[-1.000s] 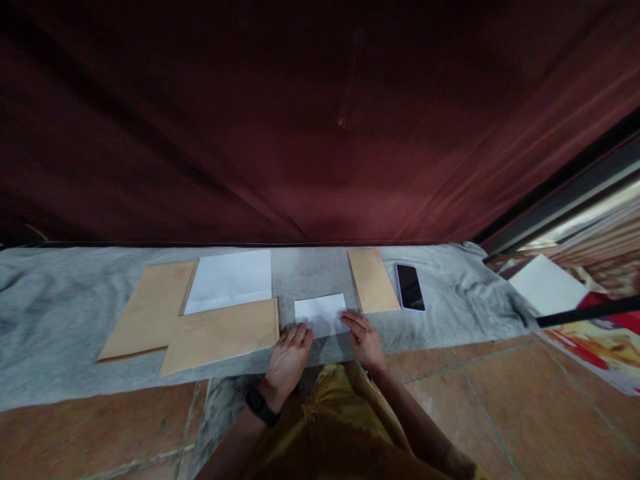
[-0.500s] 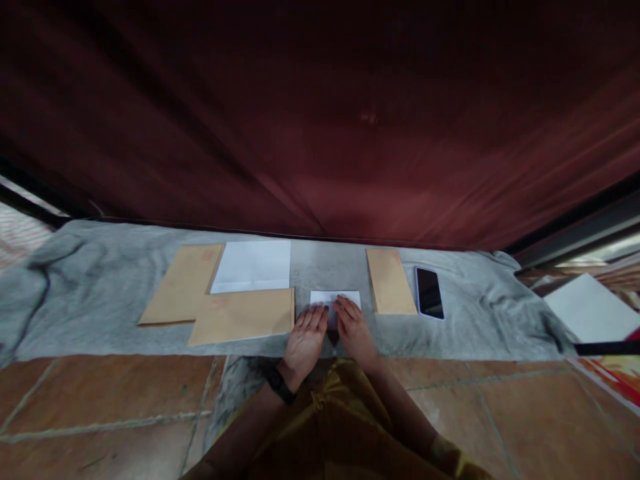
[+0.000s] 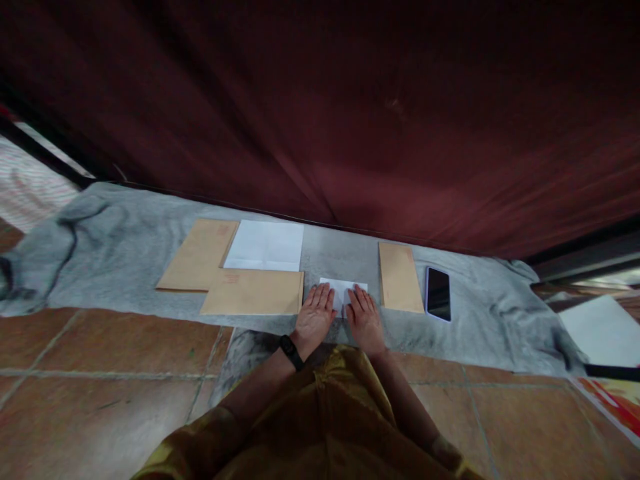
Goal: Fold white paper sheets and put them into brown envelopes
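Note:
A small folded sheet of white paper lies on the grey cloth in front of me. My left hand, with a dark band on its wrist, rests flat over the paper's left part, fingers stretched out. Over its right part lies my right hand, likewise flat and open. Between the two hands a strip of the paper shows; their fingers cover the sides. Just left of my left hand is a brown envelope. Another brown envelope lies to the right of my right hand.
Further left are a third brown envelope and white sheets. A phone lies at the right. The grey cloth covers the long surface, with a dark red curtain behind. White paper sits at the far right.
My hands have moved apart on the white paper; the right one has slid to the right and its fingers have straightened. The view has tilted slightly.

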`<action>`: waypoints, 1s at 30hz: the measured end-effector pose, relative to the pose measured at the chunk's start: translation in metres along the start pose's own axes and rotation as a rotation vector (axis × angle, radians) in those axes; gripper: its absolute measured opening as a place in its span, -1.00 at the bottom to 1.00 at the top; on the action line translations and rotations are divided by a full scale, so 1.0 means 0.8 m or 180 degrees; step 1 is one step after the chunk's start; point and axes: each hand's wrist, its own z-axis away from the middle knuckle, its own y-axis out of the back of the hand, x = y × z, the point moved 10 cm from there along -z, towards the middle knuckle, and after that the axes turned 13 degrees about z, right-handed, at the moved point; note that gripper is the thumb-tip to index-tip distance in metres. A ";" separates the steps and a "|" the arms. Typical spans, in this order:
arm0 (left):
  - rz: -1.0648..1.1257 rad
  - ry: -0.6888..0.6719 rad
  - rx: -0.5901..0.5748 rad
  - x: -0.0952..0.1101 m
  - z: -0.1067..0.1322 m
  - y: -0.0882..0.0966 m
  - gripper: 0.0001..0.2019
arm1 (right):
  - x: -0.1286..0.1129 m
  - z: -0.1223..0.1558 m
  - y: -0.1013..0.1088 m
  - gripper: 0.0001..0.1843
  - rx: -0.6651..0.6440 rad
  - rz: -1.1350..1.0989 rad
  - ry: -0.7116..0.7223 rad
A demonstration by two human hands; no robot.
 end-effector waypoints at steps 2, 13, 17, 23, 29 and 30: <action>-0.0008 -0.0013 -0.0036 0.000 0.003 0.004 -0.45 | 0.002 0.000 -0.001 -0.49 -0.0031 -0.0031 0.0031; 0.0079 0.0059 0.0298 -0.048 0.038 0.089 -0.18 | 0.007 0.000 -0.002 -0.51 0.0029 -0.0159 0.0071; 0.0038 0.0377 0.0235 -0.106 0.054 0.108 0.01 | -0.001 -0.006 0.002 -0.52 0.0105 -0.0363 -0.0002; 0.0208 0.0503 -0.0082 -0.152 0.055 0.109 0.08 | -0.054 -0.021 -0.003 -0.52 0.0031 -0.0931 0.0025; 0.0426 0.0678 -0.0689 -0.174 0.046 0.094 0.12 | -0.104 -0.038 -0.019 -0.56 -0.0260 -0.2001 -0.0245; 0.0433 0.0699 -0.0750 -0.176 0.045 0.092 0.13 | -0.110 -0.041 -0.025 -0.57 -0.0368 -0.2240 -0.0358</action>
